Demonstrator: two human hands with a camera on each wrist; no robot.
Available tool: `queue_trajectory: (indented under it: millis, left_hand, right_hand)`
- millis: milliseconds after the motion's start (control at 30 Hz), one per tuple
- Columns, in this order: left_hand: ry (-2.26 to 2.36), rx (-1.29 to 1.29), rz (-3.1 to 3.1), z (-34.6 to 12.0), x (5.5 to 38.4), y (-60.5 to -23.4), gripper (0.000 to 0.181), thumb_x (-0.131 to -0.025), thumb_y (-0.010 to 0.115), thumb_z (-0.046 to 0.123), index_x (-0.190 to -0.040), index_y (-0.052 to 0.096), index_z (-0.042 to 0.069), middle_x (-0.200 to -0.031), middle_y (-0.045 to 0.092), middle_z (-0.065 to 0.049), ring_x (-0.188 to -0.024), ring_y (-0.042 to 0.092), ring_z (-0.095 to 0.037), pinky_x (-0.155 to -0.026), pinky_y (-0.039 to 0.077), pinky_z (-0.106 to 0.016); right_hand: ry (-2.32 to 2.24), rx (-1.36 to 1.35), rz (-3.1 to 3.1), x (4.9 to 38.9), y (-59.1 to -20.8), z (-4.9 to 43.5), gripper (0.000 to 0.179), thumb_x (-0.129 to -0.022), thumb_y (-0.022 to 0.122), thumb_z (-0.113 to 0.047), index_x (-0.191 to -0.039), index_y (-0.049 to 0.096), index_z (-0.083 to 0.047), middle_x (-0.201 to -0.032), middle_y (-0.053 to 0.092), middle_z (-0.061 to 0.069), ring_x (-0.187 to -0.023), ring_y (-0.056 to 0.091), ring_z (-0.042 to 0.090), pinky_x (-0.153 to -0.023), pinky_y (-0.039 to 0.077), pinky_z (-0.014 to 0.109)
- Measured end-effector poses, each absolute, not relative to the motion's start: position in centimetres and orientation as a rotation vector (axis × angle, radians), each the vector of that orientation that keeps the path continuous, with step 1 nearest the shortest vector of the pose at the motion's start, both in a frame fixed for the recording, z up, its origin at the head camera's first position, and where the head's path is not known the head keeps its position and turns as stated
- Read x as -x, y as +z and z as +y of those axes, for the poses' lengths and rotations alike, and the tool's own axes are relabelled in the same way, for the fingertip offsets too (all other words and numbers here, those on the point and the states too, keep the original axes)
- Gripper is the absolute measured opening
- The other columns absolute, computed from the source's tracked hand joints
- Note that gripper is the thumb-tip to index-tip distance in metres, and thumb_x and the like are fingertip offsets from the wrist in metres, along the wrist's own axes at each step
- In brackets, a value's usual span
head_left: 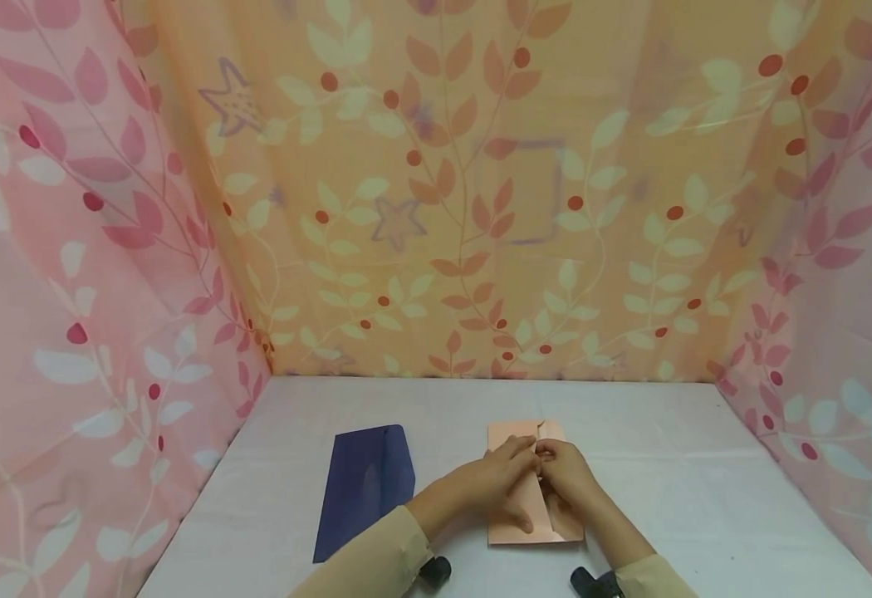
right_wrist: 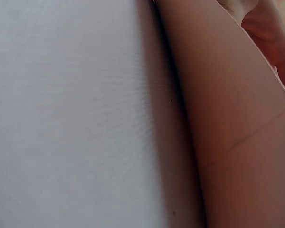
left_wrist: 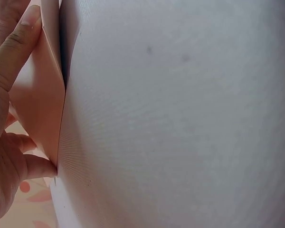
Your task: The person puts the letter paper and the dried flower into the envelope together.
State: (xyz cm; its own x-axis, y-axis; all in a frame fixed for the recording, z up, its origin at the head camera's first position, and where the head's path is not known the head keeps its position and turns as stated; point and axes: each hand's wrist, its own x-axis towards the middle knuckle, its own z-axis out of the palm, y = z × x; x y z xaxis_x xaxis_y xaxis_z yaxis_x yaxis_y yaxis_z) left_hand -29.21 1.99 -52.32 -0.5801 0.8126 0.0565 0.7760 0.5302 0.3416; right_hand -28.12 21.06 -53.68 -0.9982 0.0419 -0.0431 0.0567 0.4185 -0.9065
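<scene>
A peach envelope (head_left: 521,498) lies on the white table, its flap side to the right. My left hand (head_left: 499,482) rests on it with fingers spread, the thumb toward the near end. At the flap edge my right hand (head_left: 566,473) pinches the paper with curled fingers; the fingertips are partly hidden. In the left wrist view, fingers (left_wrist: 14,47) press against the envelope (left_wrist: 42,99), whose edge stands slightly off the table. The right wrist view has the envelope (right_wrist: 237,118) close up, bowed upward. A dark blue envelope (head_left: 357,490) lies left of my left forearm.
The white table (head_left: 668,465) extends to both sides. Patterned cloth walls surround it: an orange-yellow one (head_left: 466,208) at the back and pink ones (head_left: 70,249) at the sides. Black wrist devices (head_left: 436,571) sit at both cuffs.
</scene>
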Motion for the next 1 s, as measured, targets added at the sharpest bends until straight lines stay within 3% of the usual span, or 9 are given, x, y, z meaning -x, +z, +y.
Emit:
queue_trajectory:
  millis: [333,567,800,1000]
  left_hand:
    - [0.507,-1.411,2.656,2.0,29.3,-52.1,0.082,-0.072,0.080,0.065,-0.136,0.043,0.028,-0.168,0.022,-0.007,-0.154,0.027,-0.021,-0.108,0.042,-0.065]
    - [0.509,-1.409,2.657,2.1,29.4,-52.4,0.083,-0.072,0.079,0.066,-0.138,0.044,0.029,-0.169,0.022,-0.006,-0.154,0.025,-0.021,-0.108,0.042,-0.065]
    - [0.528,-1.388,2.654,2.0,29.2,-52.3,0.075,-0.073,0.080,0.065,-0.131,0.046,0.032,-0.169,0.021,-0.006,-0.153,0.028,-0.023,-0.107,0.043,-0.065]
    - [0.544,-1.370,2.653,1.9,29.1,-52.2,0.077,-0.073,0.080,0.065,-0.134,0.045,0.033,-0.169,0.021,-0.004,-0.152,0.032,-0.023,-0.108,0.042,-0.064]
  right_hand:
    - [-1.630,-0.107,2.642,28.0,-53.3,21.1,0.018,-0.079,0.066,0.001,-0.096,0.071,-0.004,-0.081,0.070,0.003,-0.076,0.060,0.016,-0.065,0.050,0.026]
    - [-1.680,-0.087,2.590,27.6,-53.2,21.2,0.019,-0.086,0.069,0.000,-0.105,0.071,0.000,-0.091,0.076,0.007,-0.082,0.069,0.017,-0.070,0.056,0.028]
    - [-1.674,-0.030,2.601,26.8,-52.6,21.6,0.028,-0.086,0.068,0.001,-0.114,0.067,0.004,-0.091,0.076,0.011,-0.066,0.068,0.019,-0.046,0.048,0.027]
    - [-1.653,0.012,2.605,26.1,-52.1,22.1,0.024,-0.089,0.070,-0.002,-0.113,0.070,0.001,-0.088,0.074,0.008,-0.061,0.066,0.020,-0.048,0.051,0.029]
